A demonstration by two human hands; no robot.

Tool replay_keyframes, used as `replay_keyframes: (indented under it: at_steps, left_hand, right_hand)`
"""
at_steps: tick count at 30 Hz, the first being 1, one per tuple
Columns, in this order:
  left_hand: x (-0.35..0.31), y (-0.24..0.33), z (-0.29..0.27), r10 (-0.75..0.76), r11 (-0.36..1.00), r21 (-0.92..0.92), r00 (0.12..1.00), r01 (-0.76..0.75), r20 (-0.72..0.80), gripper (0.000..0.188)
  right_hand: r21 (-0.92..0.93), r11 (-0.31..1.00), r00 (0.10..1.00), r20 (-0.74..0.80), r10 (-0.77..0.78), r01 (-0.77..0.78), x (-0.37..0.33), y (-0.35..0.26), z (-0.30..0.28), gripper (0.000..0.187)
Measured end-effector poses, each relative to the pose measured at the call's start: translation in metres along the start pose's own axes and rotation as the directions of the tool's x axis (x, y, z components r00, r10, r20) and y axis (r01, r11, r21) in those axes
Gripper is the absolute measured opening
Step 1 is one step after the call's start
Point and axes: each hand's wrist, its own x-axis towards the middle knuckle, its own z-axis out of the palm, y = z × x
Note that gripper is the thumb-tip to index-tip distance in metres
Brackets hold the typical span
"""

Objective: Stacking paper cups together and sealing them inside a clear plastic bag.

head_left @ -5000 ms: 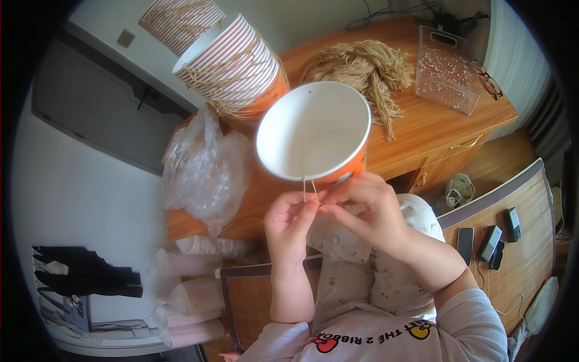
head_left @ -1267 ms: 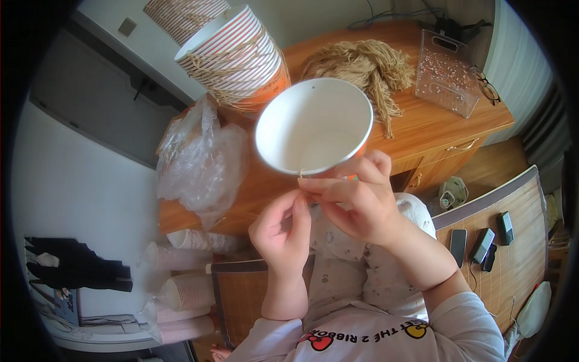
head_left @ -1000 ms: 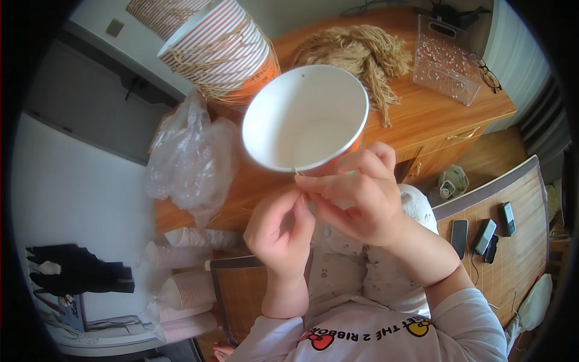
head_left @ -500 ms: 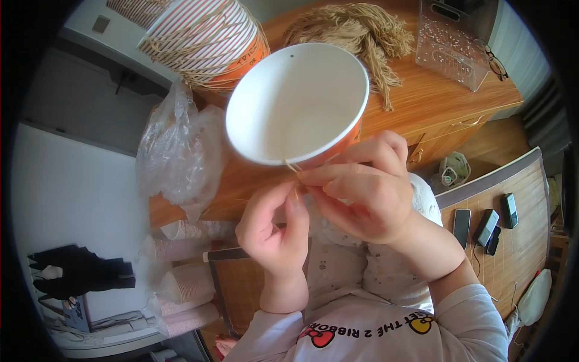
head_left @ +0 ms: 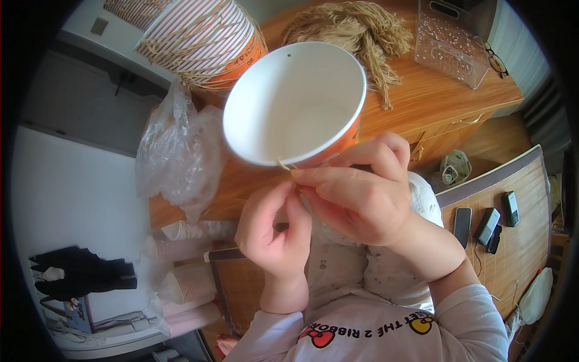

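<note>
A paper bucket (head_left: 295, 102), white inside and orange outside, stands tilted on the wooden cabinet top with its mouth facing me. A small dark hole shows in its far wall. At the near rim a thin tan twine (head_left: 284, 163) comes out towards my fingers. My right hand (head_left: 365, 196) pinches this twine between thumb and forefinger, its other fingers curled. Right beside it, my left hand (head_left: 274, 229) has thumb and forefinger pressed together at the twine's lower part. The twine's end is hidden by my fingertips.
Behind the bucket lies a bundle of tan twine (head_left: 356, 30). Stacked striped buckets with twine handles (head_left: 202, 45) stand at far left, above a clear plastic bag (head_left: 181, 151). A clear box (head_left: 449, 48) and glasses (head_left: 496, 63) sit far right. More stacked buckets (head_left: 187, 283) lie lower left.
The bucket's rim and the twine sit slightly further left. My fingertips have drawn a little closer together at the twine, and the left hand has turned slightly.
</note>
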Motion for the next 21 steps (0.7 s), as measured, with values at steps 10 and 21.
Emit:
replay_keyframes:
  at_steps: [10, 21]
  left_hand:
    - [0.007, 0.007, -0.002, 0.187, 0.964, 0.185, 0.982, -0.189, 0.032, 0.018]
    - [0.011, 0.008, -0.003, 0.019, 1.000, 0.007, 0.999, -0.019, 0.048, 0.013]
  right_hand:
    - [-0.133, 0.989, 0.997, 0.041, -0.063, 0.068, 0.001, -0.006, -0.007, 0.025]
    - [0.015, 1.000, 0.997, 0.071, 0.012, -0.013, 0.002, 0.000, -0.009, 0.038]
